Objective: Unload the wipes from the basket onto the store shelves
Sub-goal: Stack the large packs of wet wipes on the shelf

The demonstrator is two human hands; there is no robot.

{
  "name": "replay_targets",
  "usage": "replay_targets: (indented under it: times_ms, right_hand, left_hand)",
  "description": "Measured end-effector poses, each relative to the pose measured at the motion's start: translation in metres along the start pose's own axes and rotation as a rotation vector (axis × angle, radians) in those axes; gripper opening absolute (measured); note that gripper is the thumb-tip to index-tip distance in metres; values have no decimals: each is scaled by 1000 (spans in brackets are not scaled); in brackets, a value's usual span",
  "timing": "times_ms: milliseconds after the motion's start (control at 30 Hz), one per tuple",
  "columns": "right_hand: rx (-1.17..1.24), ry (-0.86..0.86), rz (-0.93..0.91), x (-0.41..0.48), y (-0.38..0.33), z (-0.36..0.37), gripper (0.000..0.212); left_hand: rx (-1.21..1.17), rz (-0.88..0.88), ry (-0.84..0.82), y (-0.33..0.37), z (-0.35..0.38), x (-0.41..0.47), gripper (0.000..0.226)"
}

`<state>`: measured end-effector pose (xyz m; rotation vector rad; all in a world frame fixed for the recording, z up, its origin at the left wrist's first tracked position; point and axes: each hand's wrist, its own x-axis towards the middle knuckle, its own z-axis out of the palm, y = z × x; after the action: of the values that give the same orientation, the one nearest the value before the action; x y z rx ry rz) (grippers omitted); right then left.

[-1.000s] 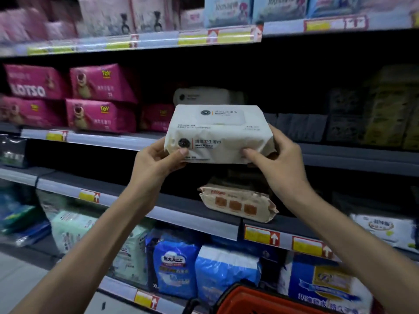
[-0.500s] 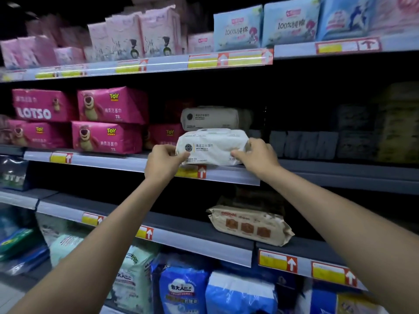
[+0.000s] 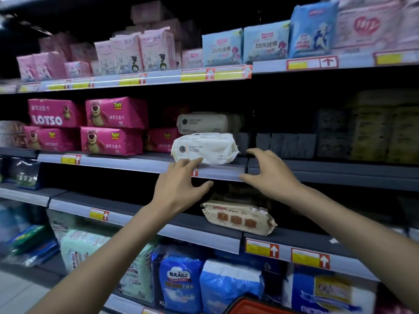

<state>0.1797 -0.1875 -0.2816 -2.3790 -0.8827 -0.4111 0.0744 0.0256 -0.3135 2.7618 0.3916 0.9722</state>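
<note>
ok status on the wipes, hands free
Left hand open, fingertips by white wipes pack. Right hand open, clear. Pack lies on shelf, nothing blocking.

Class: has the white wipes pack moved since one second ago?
Yes. The white wipes pack, held before the shelf then, now lies on it beside the pink packs.
</note>
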Motion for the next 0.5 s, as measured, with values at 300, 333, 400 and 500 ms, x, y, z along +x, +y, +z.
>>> replay_targets:
  times_ms: [300,333,400,500]
  right_hand:
    - [-86,-226,11,-106,67,-13,120]
    - [-92,-241,18,-119,79,-9,121]
    - [-110,-271,38,-147,107,4,118]
    - [-110,-327,74,-195,151,34,113]
  left_hand:
    - [-12,187,-192,71,46,-71,95]
    - [-35,199,-215,76,57,-81,94]
    - [-60,227,-279,83,86,-103,92]
    - [-48,251,-409,92,137,-145,94]
